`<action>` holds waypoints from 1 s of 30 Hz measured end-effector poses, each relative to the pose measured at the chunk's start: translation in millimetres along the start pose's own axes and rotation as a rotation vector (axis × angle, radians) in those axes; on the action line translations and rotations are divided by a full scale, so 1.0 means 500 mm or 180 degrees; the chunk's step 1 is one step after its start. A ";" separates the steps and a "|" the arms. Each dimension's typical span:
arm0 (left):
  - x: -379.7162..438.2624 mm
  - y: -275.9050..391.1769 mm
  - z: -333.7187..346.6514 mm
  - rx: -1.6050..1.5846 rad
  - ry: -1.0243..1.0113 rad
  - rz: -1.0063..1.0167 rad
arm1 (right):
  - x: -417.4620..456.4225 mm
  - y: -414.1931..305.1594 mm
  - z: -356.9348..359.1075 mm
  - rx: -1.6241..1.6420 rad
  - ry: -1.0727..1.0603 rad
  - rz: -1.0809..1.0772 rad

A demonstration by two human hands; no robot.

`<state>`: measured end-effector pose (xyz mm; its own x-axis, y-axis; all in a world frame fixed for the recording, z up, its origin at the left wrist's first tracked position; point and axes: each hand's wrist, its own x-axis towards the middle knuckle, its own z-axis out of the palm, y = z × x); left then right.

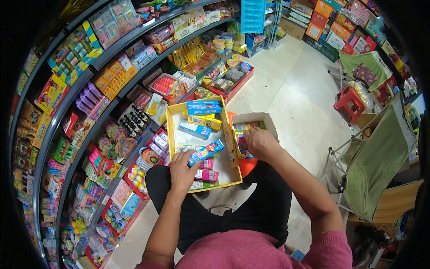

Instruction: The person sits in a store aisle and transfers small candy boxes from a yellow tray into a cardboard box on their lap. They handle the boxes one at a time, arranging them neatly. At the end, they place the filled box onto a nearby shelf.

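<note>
My left hand [181, 171] grips a slim blue printed carton [209, 150] by its lower left end, above a shallow yellow-rimmed cardboard tray [238, 173]. Blue, yellow, pink and green cartons lie loose in that tray, among them a yellow carton [205, 121] and a pink carton [206, 175]. To its right, my right hand [261, 143] reaches into a smaller open cardboard box [270, 121]. Beneath its fingers are more colourful cartons, with a green carton [249, 126] at the far side. The fingertips are partly hidden, so whether they hold one is unclear.
A red-orange round stool [249, 170] shows under the boxes. Curved-looking shelves [111, 43] packed with sweets and toys run along the left. At right stand a green folding chair [376, 161] and a red plastic stool [349, 104] on the tiled floor [295, 84].
</note>
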<state>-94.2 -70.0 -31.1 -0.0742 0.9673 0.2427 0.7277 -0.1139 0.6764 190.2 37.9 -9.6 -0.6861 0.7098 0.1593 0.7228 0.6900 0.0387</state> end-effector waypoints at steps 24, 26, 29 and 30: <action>0.066 0.195 0.017 -0.2898 -0.1030 -0.0209 | -0.073 0.005 -0.167 0.5350 0.0980 0.0746; 0.074 0.202 0.025 -0.2564 -0.1107 0.0052 | -0.080 0.018 -0.143 0.5409 0.0858 0.0551; 0.085 0.216 0.026 -0.1981 -0.0748 0.0299 | -0.086 0.016 -0.168 0.4596 0.0885 0.0735; 0.090 0.219 0.023 -0.1798 -0.0693 0.0347 | -0.087 0.014 -0.182 0.4653 0.0823 0.0875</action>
<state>-10.0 -36.5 46.1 0.1647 0.9606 0.2241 0.2449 -0.2599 0.9341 232.4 -1.0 73.3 -0.4015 0.9002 0.1684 -0.0001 0.1839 -0.9830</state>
